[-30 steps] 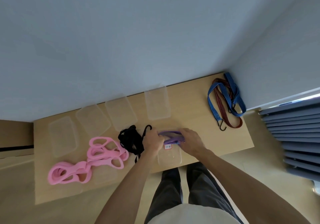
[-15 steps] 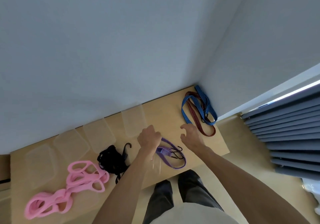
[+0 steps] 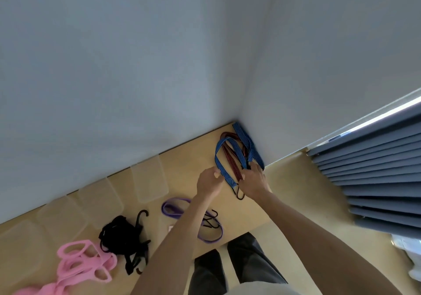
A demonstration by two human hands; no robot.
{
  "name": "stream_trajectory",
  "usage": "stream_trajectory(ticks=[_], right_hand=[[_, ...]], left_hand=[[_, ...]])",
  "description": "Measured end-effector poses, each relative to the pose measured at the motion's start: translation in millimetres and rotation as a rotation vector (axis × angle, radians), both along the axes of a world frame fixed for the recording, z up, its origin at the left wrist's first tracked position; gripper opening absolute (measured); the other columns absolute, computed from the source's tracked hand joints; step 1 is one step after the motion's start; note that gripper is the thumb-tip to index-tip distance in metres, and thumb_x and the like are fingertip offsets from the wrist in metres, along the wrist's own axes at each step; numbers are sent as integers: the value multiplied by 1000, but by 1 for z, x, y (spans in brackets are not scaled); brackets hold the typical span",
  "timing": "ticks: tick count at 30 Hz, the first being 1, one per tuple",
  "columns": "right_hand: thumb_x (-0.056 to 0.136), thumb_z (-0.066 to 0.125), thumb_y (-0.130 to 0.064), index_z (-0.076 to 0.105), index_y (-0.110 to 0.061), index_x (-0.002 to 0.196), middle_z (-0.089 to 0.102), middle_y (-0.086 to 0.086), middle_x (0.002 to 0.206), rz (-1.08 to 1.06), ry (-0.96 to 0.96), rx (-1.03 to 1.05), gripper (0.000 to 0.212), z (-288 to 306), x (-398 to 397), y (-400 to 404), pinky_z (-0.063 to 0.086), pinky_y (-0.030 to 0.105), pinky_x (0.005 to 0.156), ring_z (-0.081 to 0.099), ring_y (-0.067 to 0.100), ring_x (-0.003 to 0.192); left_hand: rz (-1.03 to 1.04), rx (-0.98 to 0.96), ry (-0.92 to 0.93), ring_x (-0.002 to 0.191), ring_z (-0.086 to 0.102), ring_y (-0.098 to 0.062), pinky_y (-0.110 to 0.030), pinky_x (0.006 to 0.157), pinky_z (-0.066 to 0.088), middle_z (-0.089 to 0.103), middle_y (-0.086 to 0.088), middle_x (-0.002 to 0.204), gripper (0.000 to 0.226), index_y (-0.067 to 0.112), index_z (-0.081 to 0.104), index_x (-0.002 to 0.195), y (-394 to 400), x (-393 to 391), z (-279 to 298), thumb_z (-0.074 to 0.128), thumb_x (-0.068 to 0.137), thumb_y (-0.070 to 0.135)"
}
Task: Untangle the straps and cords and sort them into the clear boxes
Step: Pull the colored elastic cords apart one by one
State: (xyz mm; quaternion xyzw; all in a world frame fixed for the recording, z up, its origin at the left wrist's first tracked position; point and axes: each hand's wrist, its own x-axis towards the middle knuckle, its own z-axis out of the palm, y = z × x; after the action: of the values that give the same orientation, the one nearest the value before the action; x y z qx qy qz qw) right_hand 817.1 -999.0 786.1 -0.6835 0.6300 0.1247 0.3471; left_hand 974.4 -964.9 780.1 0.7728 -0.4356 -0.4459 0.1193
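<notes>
**Both hands at the blue and red cord tangle, far right corner of the table**

Right hand (image 3: pixel 254 182) lay on the near end of the tangle, fingers curled down over the blue cord (image 3: pixel 222 171) and the red cord (image 3: pixel 232 164), gripping them where they cross. Left hand (image 3: pixel 208 182) sat just beside, at 9 o'clock of the right hand, fingers bent, fingertips touching the left run of the blue cord; whether it actually pinched the cord, cannot tell. Both forearms reached in from 6 o'clock.

The tangle was at about 1 o'clock on the table (image 3: pixel 186 158), pressed into the wall corner. Blue cord looped around the red one, still intertwined. A black hook (image 3: pixel 239 194) poked out at the near end, below the right hand.

Purple strap (image 3: pixel 173 209) lay on the table at 6 o'clock of the hands, partly hidden by the left forearm, with black hooks beside it near the table's front edge. Black cord bundle (image 3: pixel 123 231) with hooks sat further out at 8 o'clock. Pink straps (image 3: pixel 82 262) were piled beyond that, at the lower left, running out of frame.

Clear boxes (image 3: pixel 148 180) stood in a row along the wall from 9 o'clock of the hands toward the left edge; contents not readable. Pleated blue curtain (image 3: pixel 369 169) hung at 3 o'clock. Person's dark trousers (image 3: pixel 239 267) showed at 6 o'clock below the table edge.
</notes>
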Motion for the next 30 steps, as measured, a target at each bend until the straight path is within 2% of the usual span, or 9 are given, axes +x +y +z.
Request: stream_trajectory(ticks=[4, 7, 11, 16, 18, 21, 25, 28, 30], right_hand=[[94, 59, -29, 65, -13, 115, 59, 8, 124, 106, 147, 64, 28, -3, 2, -4, 32, 41, 113, 42, 27, 130], [88, 58, -8, 68, -9, 105, 67, 7, 105, 29, 91, -70, 19, 0, 2, -8, 41, 35, 104, 58, 26, 111], [88, 58, -4, 63, -15, 114, 67, 7, 99, -232, -231, -217, 29, 29, 14, -24, 49, 31, 70, 61, 25, 86], [80, 61, 3, 72, -11, 97, 71, -4, 91, -307, -685, -289, 24, 95, 52, -46, 58, 39, 81, 67, 16, 85], [78, 60, 7, 72, -8, 95, 71, 0, 84, -264, -787, -363, 26, 127, 69, -53, 58, 38, 77, 67, 19, 79], [76, 60, 7, 72, -7, 96, 72, 5, 82, -218, -935, -442, 27, 176, 88, -54, 58, 36, 70, 67, 22, 74], [82, 60, 8, 72, -7, 96, 71, 7, 86, -256, -1124, -446, 24, 231, 108, -46, 55, 34, 75, 68, 25, 82], [81, 63, 4, 72, -14, 94, 70, -5, 84, -250, -1222, -468, 24, 262, 118, -40, 58, 35, 77, 67, 16, 81], [80, 63, -1, 72, -17, 93, 70, -9, 83, -282, -1253, -500, 22, 275, 123, -39, 59, 36, 75, 67, 13, 80]], left_hand=[[13, -54, 5, 101, 63, -18, -20, 70, 37, 69, 1, 101, 14, 12, 68, 92, -6, -3, -1, 57, 95, 21], [38, -117, -21, 97, 64, -19, -20, 72, 43, 69, 2, 99, 15, 12, 66, 90, -7, 3, 8, 51, 92, 13], [30, -153, -97, 102, 64, -23, -28, 84, 47, 68, -8, 118, 28, 7, 65, 120, -12, 15, 23, 53, 95, 12], [-44, -225, -12, 121, 51, -14, -24, 95, 41, 55, 2, 131, 63, 14, 50, 141, -12, 23, 50, 62, 91, 51], [-27, -323, 115, 133, 44, -8, -26, 106, 39, 51, 11, 142, 71, 20, 45, 145, -16, 24, 68, 76, 84, 41], [1, -445, 218, 126, 46, 5, -18, 100, 41, 52, 31, 132, 75, 34, 46, 137, -23, 28, 95, 84, 73, 29], [29, -443, 238, 100, 64, 0, -14, 78, 49, 68, 20, 103, 50, 56, 58, 103, -25, 34, 120, 78, 77, 18], [53, -440, 181, 83, 68, -21, -37, 76, 55, 72, -3, 90, 7, 23, 68, 98, -19, 43, 132, 67, 92, 20], [85, -429, 139, 77, 64, -28, -39, 73, 51, 68, -11, 84, 18, 4, 68, 98, -19, 52, 134, 59, 99, 20]])
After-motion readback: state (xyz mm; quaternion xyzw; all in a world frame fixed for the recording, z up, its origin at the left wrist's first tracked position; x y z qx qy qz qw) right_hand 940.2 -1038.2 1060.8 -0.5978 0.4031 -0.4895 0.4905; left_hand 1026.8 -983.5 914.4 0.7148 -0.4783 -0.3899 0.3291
